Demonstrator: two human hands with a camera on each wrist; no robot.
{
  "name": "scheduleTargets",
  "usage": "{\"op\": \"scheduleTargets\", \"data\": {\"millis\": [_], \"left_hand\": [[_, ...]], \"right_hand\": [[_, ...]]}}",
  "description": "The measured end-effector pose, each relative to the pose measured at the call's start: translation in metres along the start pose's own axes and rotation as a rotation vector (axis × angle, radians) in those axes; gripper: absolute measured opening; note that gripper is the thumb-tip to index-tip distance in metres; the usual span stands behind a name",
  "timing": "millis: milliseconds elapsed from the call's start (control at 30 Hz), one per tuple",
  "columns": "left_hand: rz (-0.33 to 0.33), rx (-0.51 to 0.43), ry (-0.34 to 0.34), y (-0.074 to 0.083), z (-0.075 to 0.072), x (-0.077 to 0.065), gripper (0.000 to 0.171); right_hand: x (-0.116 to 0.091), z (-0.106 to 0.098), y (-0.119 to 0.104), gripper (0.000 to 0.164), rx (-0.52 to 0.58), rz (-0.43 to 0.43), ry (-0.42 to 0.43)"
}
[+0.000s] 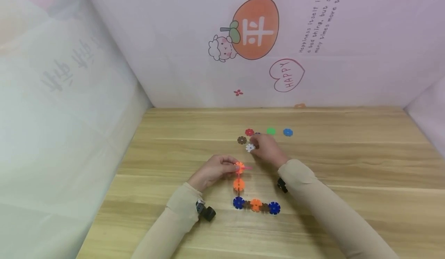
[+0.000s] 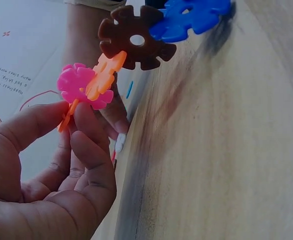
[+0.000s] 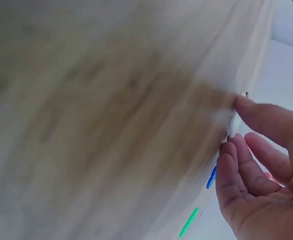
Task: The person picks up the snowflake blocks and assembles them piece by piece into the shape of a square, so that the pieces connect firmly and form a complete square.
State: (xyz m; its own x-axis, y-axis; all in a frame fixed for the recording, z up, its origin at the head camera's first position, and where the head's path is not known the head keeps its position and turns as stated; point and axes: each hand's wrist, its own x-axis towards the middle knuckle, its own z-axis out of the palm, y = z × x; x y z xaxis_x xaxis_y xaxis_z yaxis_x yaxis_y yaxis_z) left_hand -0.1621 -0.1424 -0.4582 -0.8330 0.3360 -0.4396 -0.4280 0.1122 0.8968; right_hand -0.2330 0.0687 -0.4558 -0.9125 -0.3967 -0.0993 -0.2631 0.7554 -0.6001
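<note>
My left hand (image 1: 216,170) pinches the orange slotted disc (image 2: 67,118) at the upper end of a chain of interlocking snowflake discs. A pink disc (image 2: 74,83) joins it to a second orange disc (image 1: 238,185), then come brown and blue ones. On the tabletop the chain bends right through a dark blue disc (image 1: 238,202) and an orange disc (image 1: 256,205) to another dark blue disc (image 1: 274,208). Farther back, my right hand (image 1: 267,149) holds a white disc (image 1: 249,148) between thumb and fingertips, low at the table.
Around the right hand lie loose discs: brown (image 1: 242,140), red (image 1: 249,132), green (image 1: 271,131) and light blue (image 1: 287,132), plus a partly hidden dark blue one. The wooden table (image 1: 365,154) meets a printed cloth backdrop (image 1: 187,66) behind and at the sides.
</note>
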Motion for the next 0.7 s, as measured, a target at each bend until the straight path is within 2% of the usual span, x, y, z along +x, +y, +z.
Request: {"op": "scheduleTargets", "data": {"millis": [200, 400, 533, 700], "left_hand": [[-0.018, 0.001, 0.007, 0.001, -0.001, 0.0, 0.024], [-0.015, 0.013, 0.016, 0.0, -0.001, 0.002, 0.024], [-0.007, 0.008, 0.016, -0.001, 0.0, 0.003, 0.025], [-0.006, -0.001, 0.035, 0.0, 0.001, 0.003, 0.024]], "right_hand": [[-0.017, -0.008, 0.017, 0.031, 0.043, -0.033, 0.004], [-0.037, -0.017, 0.03, 0.021, 0.141, 0.005, -0.02], [-0.05, -0.019, 0.032, 0.019, 0.253, 0.06, -0.053], [-0.062, -0.019, 0.028, 0.026, 0.473, 0.161, -0.113]]}}
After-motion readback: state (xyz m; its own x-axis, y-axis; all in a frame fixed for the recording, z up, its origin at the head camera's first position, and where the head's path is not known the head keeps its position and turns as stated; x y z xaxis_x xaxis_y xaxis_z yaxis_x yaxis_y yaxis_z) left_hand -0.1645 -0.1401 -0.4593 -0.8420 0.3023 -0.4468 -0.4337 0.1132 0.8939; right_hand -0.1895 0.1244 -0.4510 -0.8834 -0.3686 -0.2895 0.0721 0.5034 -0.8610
